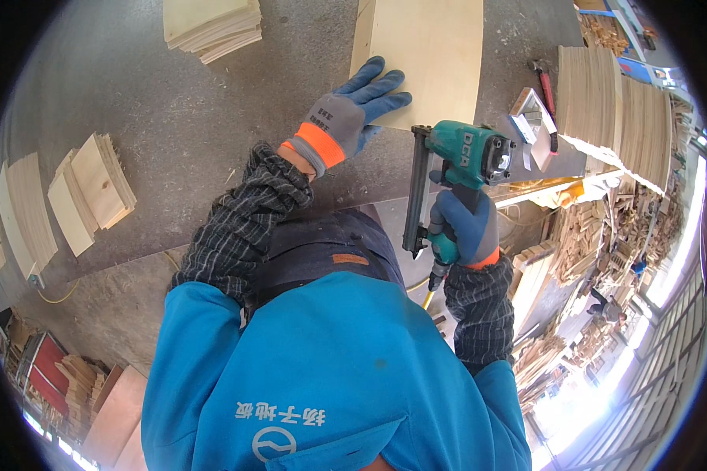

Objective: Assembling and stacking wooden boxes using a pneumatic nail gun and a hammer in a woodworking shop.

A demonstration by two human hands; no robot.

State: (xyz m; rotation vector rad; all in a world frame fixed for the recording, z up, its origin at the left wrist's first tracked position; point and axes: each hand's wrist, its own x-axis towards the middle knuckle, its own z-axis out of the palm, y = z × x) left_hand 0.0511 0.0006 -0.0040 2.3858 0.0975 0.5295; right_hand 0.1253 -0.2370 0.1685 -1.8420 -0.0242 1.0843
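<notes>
My right hand (470, 224), in a blue-and-grey work glove with an orange cuff, is wrapped round the handle of a green pneumatic nail gun (454, 147). The gun's nose is close to the near right corner of a pale wooden board (428, 59); whether they touch I cannot tell. My left hand (360, 106), gloved alike, lies flat with fingers spread, its fingertips on the board's near left part. The board's far end runs out of the picture. A yellow air hose (427, 299) shows below the gun.
Stacks of thin wooden panels (212, 27) stand on the dark table (212, 102), with more panel stacks (94, 188) at the left. At the right are a red-handled hammer (545, 86), a box of white and metallic strips (532, 125) and a tall panel stack (613, 110). Wood scraps (605, 235) pile beyond.
</notes>
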